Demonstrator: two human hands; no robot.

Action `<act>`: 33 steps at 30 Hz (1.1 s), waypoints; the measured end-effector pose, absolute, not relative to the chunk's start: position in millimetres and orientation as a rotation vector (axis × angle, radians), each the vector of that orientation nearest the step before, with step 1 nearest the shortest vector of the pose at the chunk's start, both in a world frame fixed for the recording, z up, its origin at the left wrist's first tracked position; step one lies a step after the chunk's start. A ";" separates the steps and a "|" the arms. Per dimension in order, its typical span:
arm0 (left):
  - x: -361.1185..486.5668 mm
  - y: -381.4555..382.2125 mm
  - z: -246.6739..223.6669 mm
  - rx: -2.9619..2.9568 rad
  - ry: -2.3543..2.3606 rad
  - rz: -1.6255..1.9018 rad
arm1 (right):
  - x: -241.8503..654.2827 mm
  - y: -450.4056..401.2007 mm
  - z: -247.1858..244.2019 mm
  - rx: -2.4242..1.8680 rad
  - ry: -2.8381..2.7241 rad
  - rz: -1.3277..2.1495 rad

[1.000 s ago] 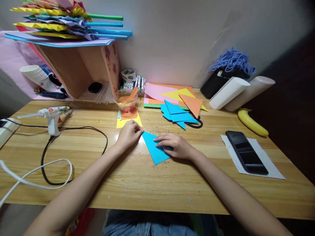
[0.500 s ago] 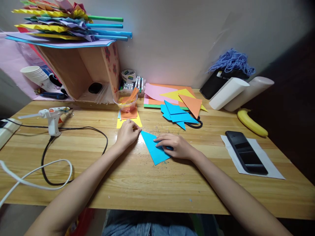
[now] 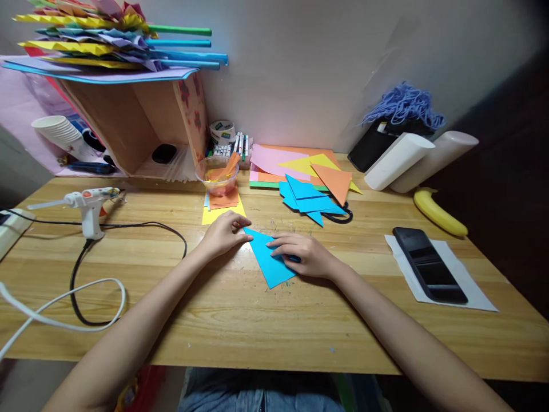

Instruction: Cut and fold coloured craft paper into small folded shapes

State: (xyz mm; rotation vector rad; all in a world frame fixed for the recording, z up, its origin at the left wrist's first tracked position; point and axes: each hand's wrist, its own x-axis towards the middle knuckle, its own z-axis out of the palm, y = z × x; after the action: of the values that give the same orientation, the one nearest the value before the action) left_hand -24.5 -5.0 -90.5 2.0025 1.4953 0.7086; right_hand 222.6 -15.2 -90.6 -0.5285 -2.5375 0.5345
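A folded triangle of blue paper (image 3: 268, 260) lies on the table between my hands, its narrow corner pointing up and left. At that corner is my left hand (image 3: 225, 233), thumb and forefinger parted on either side of the tip. My right hand (image 3: 302, 254) rests on the triangle's right side, fingers stretched over the paper and pressing it down. Its palm side and part of the right edge are hidden. Just behind lie several cut blue paper pieces (image 3: 311, 200), partly over a black scissors handle (image 3: 343, 217).
Orange and yellow paper (image 3: 212, 216) lies by a clear bowl of scraps (image 3: 217, 177). At left are a glue gun (image 3: 91, 212), cables and an open box (image 3: 184, 109). At right are a phone (image 3: 429, 266), a banana (image 3: 440, 213) and paper rolls (image 3: 398, 162).
My left thumb and forefinger, earlier together at the corner, have parted, and the thumb has moved down along the edge. My right hand stays on the paper.
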 end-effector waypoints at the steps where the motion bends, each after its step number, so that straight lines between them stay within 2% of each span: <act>1: -25.0 -4.9 -91.0 1.998 1.500 0.703 | 222.3 -15.2 -91.5 -0.534 -2.530 0.535; 7: -21.7 -7.1 -92.9 1.883 1.561 0.818 | 220.5 -19.0 -93.4 -0.739 -2.319 0.626; 10: -14.1 -8.3 -91.0 1.546 1.563 0.968 | 218.5 -21.0 -90.5 -0.947 -2.019 0.693; 13: -4.1 -10.3 -87.4 1.148 1.383 0.949 | 215.6 -21.4 -89.7 -1.120 -1.720 0.724; 16: 4.5 -15.8 -83.5 1.011 1.098 0.855 | 213.1 -23.0 -90.7 -1.184 -1.598 0.753; 21: 11.7 -26.9 -78.5 0.854 0.908 0.852 | 211.2 -31.3 -85.7 -1.030 -1.971 0.668; 25: 13.4 -29.1 -73.5 0.795 0.905 0.878 | 209.8 -34.8 -81.5 -0.900 -2.331 0.458; 33: 14.1 -26.1 -75.6 0.706 0.879 0.909 | 210.1 -31.5 -85.4 -0.829 -2.520 0.319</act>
State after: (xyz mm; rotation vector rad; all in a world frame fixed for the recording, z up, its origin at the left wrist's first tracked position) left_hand 14.1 -26.1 -75.6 0.7063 0.8793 0.9094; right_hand 210.1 -31.5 -85.4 -0.8286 -2.5200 0.3188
